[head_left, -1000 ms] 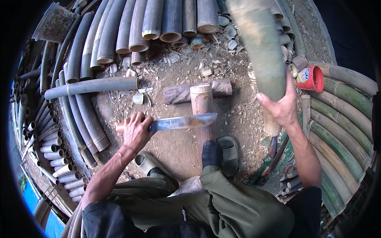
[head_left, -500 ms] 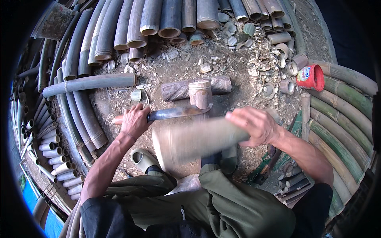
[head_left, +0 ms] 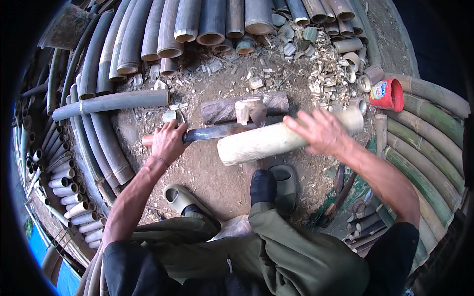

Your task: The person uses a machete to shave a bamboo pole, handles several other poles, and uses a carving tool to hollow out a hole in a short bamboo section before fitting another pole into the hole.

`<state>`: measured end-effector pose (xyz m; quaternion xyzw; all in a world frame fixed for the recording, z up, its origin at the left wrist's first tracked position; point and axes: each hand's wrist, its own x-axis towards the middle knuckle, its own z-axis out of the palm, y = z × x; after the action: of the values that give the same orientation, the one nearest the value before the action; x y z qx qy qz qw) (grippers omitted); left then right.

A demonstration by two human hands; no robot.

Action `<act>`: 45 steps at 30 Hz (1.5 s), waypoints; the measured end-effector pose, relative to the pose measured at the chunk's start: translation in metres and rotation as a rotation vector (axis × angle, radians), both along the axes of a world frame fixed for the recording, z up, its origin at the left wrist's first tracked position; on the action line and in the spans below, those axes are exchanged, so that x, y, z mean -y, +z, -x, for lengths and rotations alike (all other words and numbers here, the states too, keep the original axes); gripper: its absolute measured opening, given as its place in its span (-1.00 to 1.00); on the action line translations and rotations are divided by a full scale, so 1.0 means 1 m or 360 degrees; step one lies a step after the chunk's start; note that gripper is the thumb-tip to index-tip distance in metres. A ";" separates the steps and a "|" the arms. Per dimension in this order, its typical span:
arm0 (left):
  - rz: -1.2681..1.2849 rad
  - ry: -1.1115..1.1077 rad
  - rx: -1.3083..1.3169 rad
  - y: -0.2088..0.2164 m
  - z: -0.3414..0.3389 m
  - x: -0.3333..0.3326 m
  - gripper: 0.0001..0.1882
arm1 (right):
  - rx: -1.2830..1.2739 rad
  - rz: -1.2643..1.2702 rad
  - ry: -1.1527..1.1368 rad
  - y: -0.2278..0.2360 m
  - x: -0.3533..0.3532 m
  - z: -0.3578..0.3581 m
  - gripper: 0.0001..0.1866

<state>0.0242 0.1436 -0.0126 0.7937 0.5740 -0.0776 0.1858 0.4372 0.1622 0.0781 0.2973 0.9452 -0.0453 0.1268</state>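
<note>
My left hand (head_left: 169,141) is closed round the wooden handle of a machete (head_left: 217,132), its blade lying level and pointing right. Near the blade's far end, a short bamboo piece (head_left: 242,111) sits against a dark log (head_left: 217,113); a pale face and a brown part show side by side on it. My right hand (head_left: 320,131) lies over a thick, pale wooden club (head_left: 266,143), holding it with the fingers partly stretched. The club slants across in front of the blade and hides its tip. Whether the club touches the blade, I cannot tell.
Bamboo poles (head_left: 211,24) line the far side, with more green poles (head_left: 419,148) at the right. Wood chips (head_left: 323,74) lie scattered on the ground. A red tub (head_left: 393,95) stands at the right. Short bamboo tubes (head_left: 66,190) are stacked at the left. My sandals (head_left: 185,200) are close below.
The club has moved up and to the right, toward the blade. The bamboo piece, whole before, now shows a pale split face. The machete has shifted slightly up.
</note>
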 end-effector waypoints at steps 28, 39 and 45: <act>-0.0372 -0.0889 0.0569 0.038 0.003 -0.021 -0.58 | -0.1671 0.0617 -0.2263 -0.021 0.107 -0.033 -0.03; -0.0735 -0.0057 0.0194 0.013 -0.196 -0.118 -0.42 | -0.0063 -0.0414 -0.3032 -0.108 0.211 -0.251 -0.30; 0.0616 0.0140 0.0668 0.058 -0.244 -0.086 -0.47 | -0.0136 -0.0091 -0.2842 -0.084 0.260 -0.252 -0.51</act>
<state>0.2682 0.2295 0.0458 0.7165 0.5314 -0.0115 0.4517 0.6889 -0.0976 -0.0057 0.9234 0.3662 -0.1146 0.0017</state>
